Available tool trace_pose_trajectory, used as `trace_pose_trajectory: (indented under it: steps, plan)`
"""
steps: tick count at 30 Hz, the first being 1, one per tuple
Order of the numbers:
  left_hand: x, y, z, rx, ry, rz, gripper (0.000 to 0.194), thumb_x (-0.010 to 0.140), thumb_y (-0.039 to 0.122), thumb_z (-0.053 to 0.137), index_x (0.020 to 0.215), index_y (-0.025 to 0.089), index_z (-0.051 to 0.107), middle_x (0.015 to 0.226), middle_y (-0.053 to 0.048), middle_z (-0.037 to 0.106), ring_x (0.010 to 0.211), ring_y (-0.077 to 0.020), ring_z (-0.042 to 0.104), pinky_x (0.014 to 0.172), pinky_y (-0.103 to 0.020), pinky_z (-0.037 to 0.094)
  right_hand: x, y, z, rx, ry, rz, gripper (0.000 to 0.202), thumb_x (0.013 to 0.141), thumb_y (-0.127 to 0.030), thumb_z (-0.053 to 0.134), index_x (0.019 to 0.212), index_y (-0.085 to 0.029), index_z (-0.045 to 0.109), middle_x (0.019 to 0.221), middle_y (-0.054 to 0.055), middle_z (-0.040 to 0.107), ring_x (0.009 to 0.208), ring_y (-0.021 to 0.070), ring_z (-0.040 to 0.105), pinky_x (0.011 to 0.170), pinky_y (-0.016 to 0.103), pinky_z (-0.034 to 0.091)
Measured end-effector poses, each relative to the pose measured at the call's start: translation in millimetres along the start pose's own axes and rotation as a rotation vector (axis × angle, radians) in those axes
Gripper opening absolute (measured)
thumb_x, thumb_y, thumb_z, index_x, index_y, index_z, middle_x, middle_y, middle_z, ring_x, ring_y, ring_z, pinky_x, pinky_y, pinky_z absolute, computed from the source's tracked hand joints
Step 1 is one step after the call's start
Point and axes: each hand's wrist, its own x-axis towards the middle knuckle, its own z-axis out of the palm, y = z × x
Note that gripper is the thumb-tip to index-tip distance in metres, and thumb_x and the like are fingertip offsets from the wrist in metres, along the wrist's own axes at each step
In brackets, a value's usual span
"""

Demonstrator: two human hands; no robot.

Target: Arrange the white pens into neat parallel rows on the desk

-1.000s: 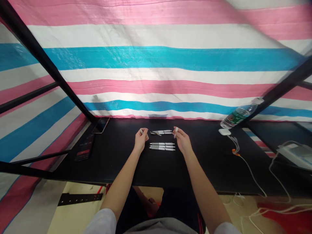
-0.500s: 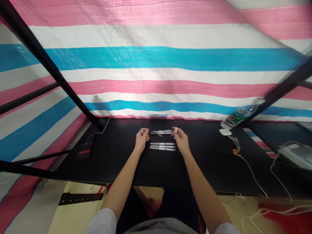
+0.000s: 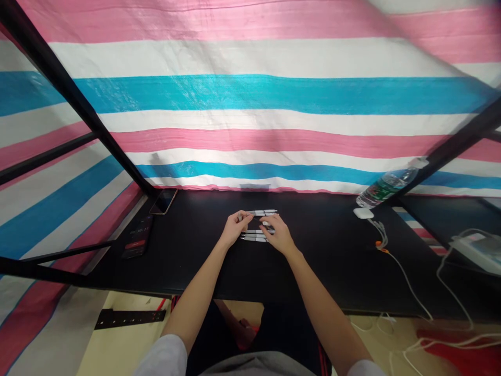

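My left hand [image 3: 235,225] is closed in a pinch around a small pen part; a thin dark pen refill appears to run from its fingertips toward the right. Facing it, my right hand [image 3: 279,233] has its fingers closed on a short white pen barrel piece [image 3: 266,223]. Behind the hands lie white-and-grey pens [image 3: 266,212] in a row, partly covered by the fingers. More pens [image 3: 254,237] lie side by side just in front, their right ends hidden by my right hand.
Two phones, one dark with a lit screen [image 3: 138,237] and one behind it [image 3: 164,201], lie at the left of the black table [image 3: 188,250]. At right are a water bottle [image 3: 387,185], a white charger [image 3: 364,213] and cables. Striped sheeting [image 3: 250,94] hangs behind.
Both hands have moved toward each other. My right hand has come left and nearer with the white barrel piece, close to the refill; my left hand has shifted slightly right.
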Motion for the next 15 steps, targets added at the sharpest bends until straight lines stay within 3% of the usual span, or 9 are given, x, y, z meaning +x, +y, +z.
trace_pose_trajectory:
  steps: [7, 15]
  plan:
    - [1, -4, -1.8, 0.072, 0.002, 0.019, 0.035, 0.074, 0.047, 0.074, 0.083, 0.013, 0.067, 0.046, 0.008, 0.037, 0.042, -0.0047, 0.031, 0.044, -0.020, 0.023, 0, 6, 0, -0.032, 0.038, -0.010, 0.021, 0.090, -0.025, 0.051, 0.096, -0.024, 0.071, 0.084, 0.006, 0.071, 0.083, 0.0225, 0.061, 0.077, 0.038, 0.054]
    - [5, 6, -3.3, -0.195, 0.167, 0.017, 0.035, 0.070, 0.043, 0.078, 0.084, 0.013, 0.066, 0.047, 0.011, 0.027, 0.041, -0.0024, 0.021, 0.043, -0.020, 0.016, -2, 12, 3, -0.052, 0.040, 0.002, 0.024, 0.089, -0.022, 0.050, 0.100, -0.022, 0.072, 0.087, 0.007, 0.071, 0.086, 0.0222, 0.063, 0.078, 0.037, 0.054]
